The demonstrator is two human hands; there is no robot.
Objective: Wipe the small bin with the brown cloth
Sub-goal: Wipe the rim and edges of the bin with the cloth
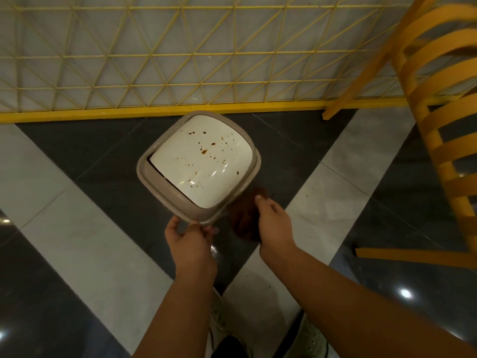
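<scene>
A small bin (pixel 154 182) with a beige rim stands on the floor, seen from above. Its white swing lid (pixel 201 161) is spattered with brown spots. My left hand (pixel 189 237) grips the rim at the bin's near corner. My right hand (pixel 273 223) is closed on the brown cloth (pixel 244 220), held against the bin's near right side just below the rim. Part of the cloth is hidden behind my fingers.
A yellow wire-mesh panel (pixel 154 60) with a yellow base runs along the wall behind the bin. A yellow slatted chair (pixel 438 125) stands at the right. The floor is dark and pale tiles (pixel 77 228). My shoes (pixel 222 326) show at the bottom.
</scene>
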